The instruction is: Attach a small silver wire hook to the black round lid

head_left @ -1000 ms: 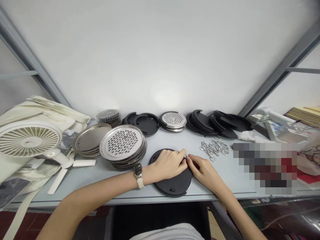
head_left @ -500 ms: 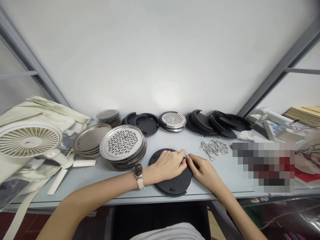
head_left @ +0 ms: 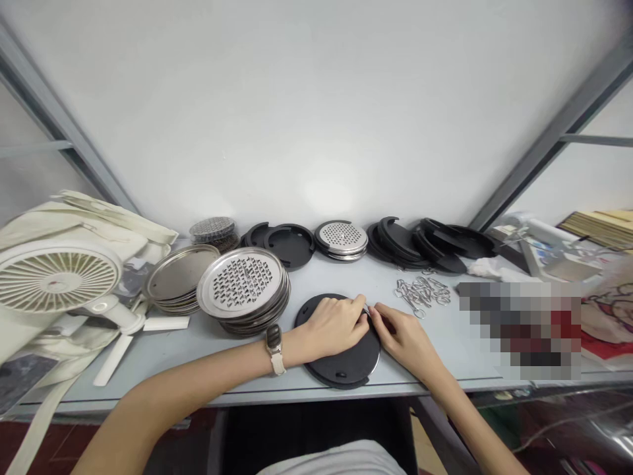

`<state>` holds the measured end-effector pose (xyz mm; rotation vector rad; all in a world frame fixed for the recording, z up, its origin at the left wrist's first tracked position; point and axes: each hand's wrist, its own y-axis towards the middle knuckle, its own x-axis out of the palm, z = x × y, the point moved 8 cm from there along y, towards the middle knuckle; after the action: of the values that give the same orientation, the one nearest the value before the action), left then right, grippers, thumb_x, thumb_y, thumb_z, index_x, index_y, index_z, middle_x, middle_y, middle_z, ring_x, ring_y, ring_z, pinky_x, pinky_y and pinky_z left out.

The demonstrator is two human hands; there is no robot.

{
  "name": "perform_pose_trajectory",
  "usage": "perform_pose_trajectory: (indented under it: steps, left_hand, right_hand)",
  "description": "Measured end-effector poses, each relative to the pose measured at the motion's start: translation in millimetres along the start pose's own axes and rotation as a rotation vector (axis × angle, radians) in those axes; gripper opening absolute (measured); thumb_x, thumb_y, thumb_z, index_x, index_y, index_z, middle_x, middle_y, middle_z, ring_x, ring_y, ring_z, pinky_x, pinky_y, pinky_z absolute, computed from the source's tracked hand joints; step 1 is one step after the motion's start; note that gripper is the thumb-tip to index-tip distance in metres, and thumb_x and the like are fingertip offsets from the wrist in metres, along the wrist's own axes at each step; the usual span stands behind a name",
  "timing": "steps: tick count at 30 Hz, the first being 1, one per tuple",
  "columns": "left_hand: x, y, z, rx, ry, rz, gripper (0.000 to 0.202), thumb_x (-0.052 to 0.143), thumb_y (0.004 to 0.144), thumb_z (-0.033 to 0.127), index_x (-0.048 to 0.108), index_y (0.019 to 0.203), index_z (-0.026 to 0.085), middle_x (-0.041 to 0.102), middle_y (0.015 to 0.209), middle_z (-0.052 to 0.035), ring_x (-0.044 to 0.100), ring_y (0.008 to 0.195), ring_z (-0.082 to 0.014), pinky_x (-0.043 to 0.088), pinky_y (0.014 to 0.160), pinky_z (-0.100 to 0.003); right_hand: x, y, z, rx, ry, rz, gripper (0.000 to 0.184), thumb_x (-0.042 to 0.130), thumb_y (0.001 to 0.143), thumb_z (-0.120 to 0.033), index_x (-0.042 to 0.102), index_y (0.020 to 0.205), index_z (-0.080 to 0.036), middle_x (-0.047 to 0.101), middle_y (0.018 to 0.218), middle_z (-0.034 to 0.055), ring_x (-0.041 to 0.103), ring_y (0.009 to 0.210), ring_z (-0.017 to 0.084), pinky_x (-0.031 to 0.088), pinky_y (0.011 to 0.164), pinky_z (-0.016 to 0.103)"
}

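**A:** What's nearest the front edge of the bench (head_left: 168,349)?

**B:** A round black disc (head_left: 341,366) lying flat, just in from that edge, near the middle. The left hand (head_left: 333,326) rests on top of it, and a watch with a cream strap (head_left: 273,348) sits on that wrist. The right hand (head_left: 403,340) comes in from the right, at the disc's rim.

**A:** And the fingers?

**B:** The fingertips (head_left: 361,303) of both hands are close together at the disc's upper right, around a small bright metal piece (head_left: 366,309). It's mostly hidden, so I can't tell whether they're clamped on it.

**A:** What's beside them?

**B:** To the right, a heap of steel wire links (head_left: 422,295). To the left, a stack of perforated steel discs (head_left: 241,284), nearly touching the black disc, then a stack of plain steel trays (head_left: 180,274). Further left stands a white fan (head_left: 54,277) against a cream cloth bag (head_left: 74,218).

**A:** And along the back edge?

**B:** Black notched rings (head_left: 289,245), a small stack of perforated steel discs (head_left: 341,237), more black curved pieces (head_left: 435,244) and a stack of mesh discs (head_left: 213,227), all against the white wall (head_left: 316,112).
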<state>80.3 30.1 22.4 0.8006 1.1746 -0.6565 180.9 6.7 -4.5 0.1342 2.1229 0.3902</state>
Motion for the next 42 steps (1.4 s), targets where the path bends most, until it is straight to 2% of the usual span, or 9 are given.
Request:
perform_pose_trajectory:
  steps: [5, 9, 11, 13, 18, 26, 31, 42]
  left_hand:
    - [0.0, 0, -1, 0.020, 0.013, -0.008, 0.016, 0.031, 0.094, 0.021, 0.046, 0.096, 0.018, 0.065, 0.072, -0.0037, 0.066, 0.067, -0.0213, 0.047, 0.060, -0.030]
    - [-2.9, -2, -9, -0.112, -0.003, 0.029, 0.018, 0.037, 0.091, 0.025, 0.043, 0.106, 0.015, 0.063, 0.069, -0.0029, 0.065, 0.064, -0.0224, 0.047, 0.058, -0.030]
    - [-3.9, -4, -14, -0.219, 0.025, 0.043, 0.022, 0.042, 0.089, 0.031, 0.044, 0.102, 0.015, 0.065, 0.071, -0.0049, 0.065, 0.064, -0.0240, 0.048, 0.059, -0.031]
    - [-3.9, -4, -16, -0.257, 0.057, 0.040, 0.023, 0.044, 0.087, 0.036, 0.047, 0.096, 0.015, 0.066, 0.074, -0.0068, 0.066, 0.066, -0.0255, 0.049, 0.060, -0.033]
    - [-3.8, -2, -12, -0.195, 0.083, 0.023, 0.023, 0.042, 0.087, 0.038, 0.052, 0.087, 0.017, 0.067, 0.074, -0.0066, 0.066, 0.068, -0.0256, 0.049, 0.061, -0.034]
    - [-2.7, -1, -9, -0.133, 0.075, 0.009, 0.029, 0.042, 0.087, 0.039, 0.059, 0.094, 0.017, 0.069, 0.078, -0.0084, 0.067, 0.072, -0.0253, 0.048, 0.066, -0.036]
    - [-2.2, -1, -5, -0.061, 0.073, -0.008, 0.029, 0.041, 0.087, 0.037, 0.061, 0.083, 0.018, 0.070, 0.077, -0.0081, 0.067, 0.069, -0.0247, 0.047, 0.063, -0.034]
    - [-1.6, -2, -6, -0.077, 0.051, -0.001, 0.024, 0.045, 0.082, 0.037, 0.059, 0.085, 0.018, 0.069, 0.075, -0.0068, 0.066, 0.068, -0.0255, 0.047, 0.061, -0.034]
  right_hand:
    - [-16, -2, 13, 0.103, 0.052, 0.176, 0.035, 0.036, 0.095, -0.035, 0.030, 0.064, -0.022, 0.032, 0.051, -0.0066, 0.034, 0.046, 0.010, 0.028, 0.049, 0.023]
    - [-16, -2, 14, 0.116, 0.106, 0.175, 0.035, 0.035, 0.096, -0.038, 0.030, 0.065, -0.022, 0.033, 0.054, -0.0062, 0.035, 0.049, 0.011, 0.029, 0.052, 0.024]
    - [-14, -1, 13, 0.115, 0.123, 0.156, 0.034, 0.035, 0.096, -0.038, 0.031, 0.066, -0.022, 0.034, 0.055, -0.0060, 0.035, 0.050, 0.011, 0.029, 0.052, 0.024]
    - [-13, -1, 13, 0.116, 0.136, 0.142, 0.035, 0.034, 0.096, -0.039, 0.032, 0.066, -0.022, 0.035, 0.055, -0.0058, 0.036, 0.051, 0.011, 0.030, 0.053, 0.024]
    - [-8, 2, 12, 0.104, 0.144, 0.085, 0.034, 0.033, 0.097, -0.038, 0.035, 0.068, -0.022, 0.039, 0.056, -0.0054, 0.040, 0.051, 0.012, 0.031, 0.054, 0.025]
    - [6, 4, 7, 0.055, 0.092, -0.042, 0.028, 0.034, 0.097, -0.035, 0.036, 0.072, -0.023, 0.043, 0.057, -0.0051, 0.043, 0.050, 0.013, 0.030, 0.053, 0.025]
    - [11, 2, -4, -0.038, 0.057, -0.131, 0.028, 0.033, 0.097, -0.031, 0.038, 0.071, -0.022, 0.049, 0.063, -0.0022, 0.050, 0.058, 0.014, 0.033, 0.057, 0.024]
    - [12, 1, 1, -0.034, 0.001, -0.138, 0.031, 0.039, 0.091, -0.030, 0.032, 0.063, -0.022, 0.041, 0.054, -0.0047, 0.042, 0.051, 0.011, 0.029, 0.052, 0.023]
